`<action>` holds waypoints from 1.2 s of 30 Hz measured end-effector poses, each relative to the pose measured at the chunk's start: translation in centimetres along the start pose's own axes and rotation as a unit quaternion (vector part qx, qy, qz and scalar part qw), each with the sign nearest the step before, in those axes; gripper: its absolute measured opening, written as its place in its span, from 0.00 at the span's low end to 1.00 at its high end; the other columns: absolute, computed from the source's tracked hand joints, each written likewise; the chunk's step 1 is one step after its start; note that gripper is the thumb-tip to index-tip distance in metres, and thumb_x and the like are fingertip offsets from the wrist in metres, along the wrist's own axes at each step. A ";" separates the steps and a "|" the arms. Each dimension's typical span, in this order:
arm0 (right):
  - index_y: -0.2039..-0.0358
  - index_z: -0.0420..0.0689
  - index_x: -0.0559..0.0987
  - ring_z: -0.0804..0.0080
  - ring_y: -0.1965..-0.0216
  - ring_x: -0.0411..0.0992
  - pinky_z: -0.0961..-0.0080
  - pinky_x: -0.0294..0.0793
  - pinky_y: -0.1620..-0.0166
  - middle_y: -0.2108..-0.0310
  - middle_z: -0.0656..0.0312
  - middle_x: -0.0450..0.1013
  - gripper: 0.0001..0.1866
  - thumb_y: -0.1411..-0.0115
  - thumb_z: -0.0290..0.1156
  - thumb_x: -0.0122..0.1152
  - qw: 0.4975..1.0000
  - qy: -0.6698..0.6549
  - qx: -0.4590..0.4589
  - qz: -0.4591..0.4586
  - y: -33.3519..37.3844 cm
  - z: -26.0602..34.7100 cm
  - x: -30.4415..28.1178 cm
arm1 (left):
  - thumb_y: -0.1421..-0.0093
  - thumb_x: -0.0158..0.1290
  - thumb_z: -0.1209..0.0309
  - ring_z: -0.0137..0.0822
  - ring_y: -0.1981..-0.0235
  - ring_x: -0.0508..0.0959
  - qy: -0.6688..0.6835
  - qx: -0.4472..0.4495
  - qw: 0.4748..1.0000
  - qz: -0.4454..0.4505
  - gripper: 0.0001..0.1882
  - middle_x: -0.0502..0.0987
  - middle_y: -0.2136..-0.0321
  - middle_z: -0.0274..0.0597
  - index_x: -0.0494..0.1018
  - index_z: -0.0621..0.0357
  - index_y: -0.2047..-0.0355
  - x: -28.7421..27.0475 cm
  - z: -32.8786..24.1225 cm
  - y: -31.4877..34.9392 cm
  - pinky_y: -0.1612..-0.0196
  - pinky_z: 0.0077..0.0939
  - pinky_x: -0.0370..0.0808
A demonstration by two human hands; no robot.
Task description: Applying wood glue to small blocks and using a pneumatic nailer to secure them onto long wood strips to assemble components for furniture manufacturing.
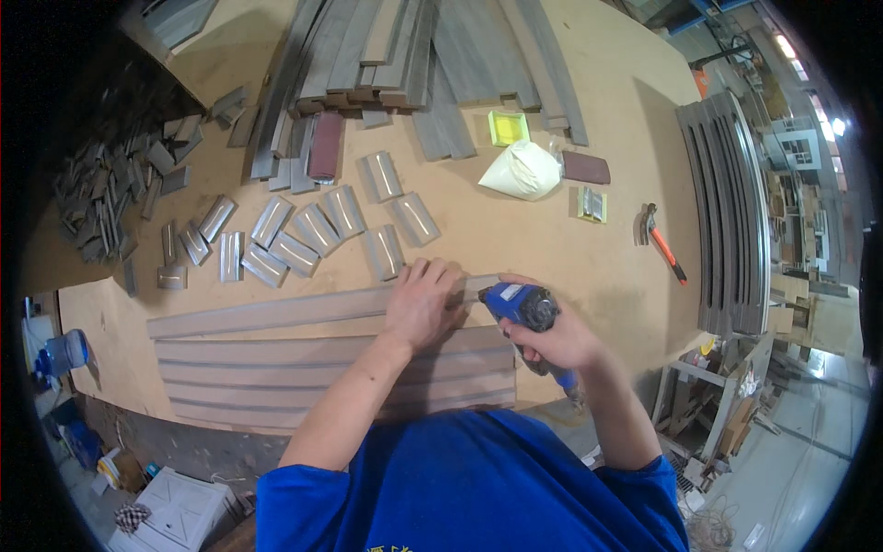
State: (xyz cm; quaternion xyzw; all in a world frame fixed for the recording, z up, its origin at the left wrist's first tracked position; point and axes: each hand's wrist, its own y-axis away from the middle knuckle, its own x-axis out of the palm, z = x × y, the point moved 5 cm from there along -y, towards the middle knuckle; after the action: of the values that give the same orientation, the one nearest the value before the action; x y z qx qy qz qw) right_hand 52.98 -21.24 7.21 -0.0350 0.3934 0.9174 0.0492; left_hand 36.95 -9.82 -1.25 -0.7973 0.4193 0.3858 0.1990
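My left hand (425,302) lies over a long narrow wooden strip (276,311), with its fingers bent across the strip's far edge. My right hand (563,339) grips a blue and black pistol-grip power tool (521,304). The tool's nose points left at the strip's right end; whether it touches is hard to make out. Nearer to me, several similar strips (322,370) lie side by side, with grey edges and pale brown faces. Beyond my left hand are several short grey blocks (384,252), each with a pale line along its middle.
Long grey boards (451,55) are stacked at the back. Small offcuts (106,189) are heaped at left. A white bag (522,171), sandpaper (586,167), a yellow-green box (508,129) and a hammer (659,241) lie at right. Stacked dark slats (727,212) line the right edge.
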 end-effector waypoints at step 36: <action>0.30 0.50 0.69 0.48 0.34 0.63 0.50 0.63 0.34 0.36 0.52 0.67 0.39 0.43 0.28 0.69 0.812 0.322 -0.129 -0.469 1.5 -9.0 -10.1 | 0.48 0.62 0.76 0.48 0.33 0.66 -0.275 0.100 0.955 0.050 0.29 0.68 0.36 0.42 0.76 0.46 0.43 -9.2 6.9 -1.0 0.31 0.52 0.62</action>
State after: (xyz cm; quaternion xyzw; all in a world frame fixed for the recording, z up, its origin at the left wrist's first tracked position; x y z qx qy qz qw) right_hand 63.05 -29.42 3.15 -0.5149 0.2007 0.7612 0.3392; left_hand 31.43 -0.09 1.58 -0.6141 0.4242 0.5558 0.3661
